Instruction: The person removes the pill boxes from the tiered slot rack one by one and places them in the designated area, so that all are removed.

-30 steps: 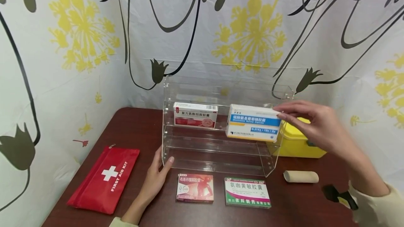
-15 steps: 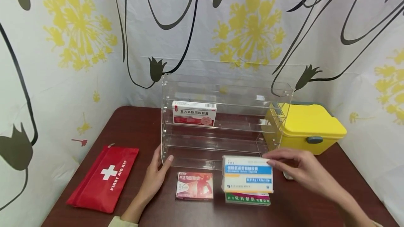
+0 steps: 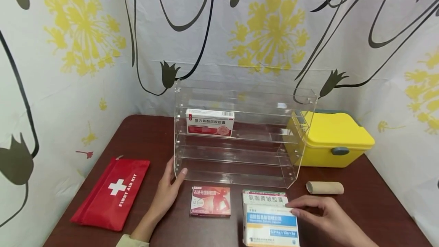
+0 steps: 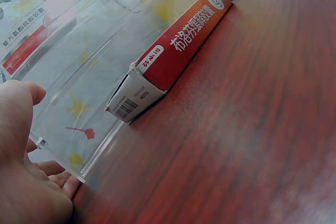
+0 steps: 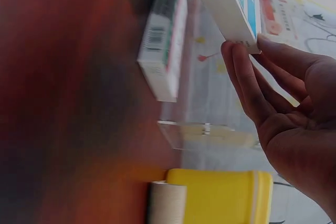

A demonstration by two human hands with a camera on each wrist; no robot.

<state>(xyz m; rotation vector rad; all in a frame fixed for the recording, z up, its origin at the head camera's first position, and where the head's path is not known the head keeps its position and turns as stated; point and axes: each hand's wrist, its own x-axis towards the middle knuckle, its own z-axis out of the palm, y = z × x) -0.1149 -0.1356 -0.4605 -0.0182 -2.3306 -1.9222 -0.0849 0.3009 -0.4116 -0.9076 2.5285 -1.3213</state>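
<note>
At the near edge of the dark red table (image 3: 144,144), the right hand (image 3: 322,218) holds a white-and-blue medicine box (image 3: 271,226) by its right end, fingers pinching the carton; in the right wrist view the fingertips (image 5: 242,56) press its end flap. The box hangs just above and in front of a green-and-pink carton (image 3: 264,197) lying flat, printed 氨咖黄敏胶囊. Its own blue band carries Chinese characters too small to read surely. To the left lies a red carton (image 3: 210,201) reading 布洛芬缓释胶囊, with a "12" mark and a barcode on its end flap. The left hand (image 3: 168,191) rests on the table with relaxed fingers, thumb touching the front left corner of the clear acrylic shelf rack (image 3: 236,163). On the rack's upper tier stands a red-and-white box (image 3: 210,122) labelled 复方氨酚烷胺胶囊. A red zip pouch (image 3: 111,193) marked "FIRST AID KIT" with a white cross lies far left. Right of the rack sit a yellow lidded case (image 3: 334,138) and a beige bandage roll (image 3: 324,188).
</note>
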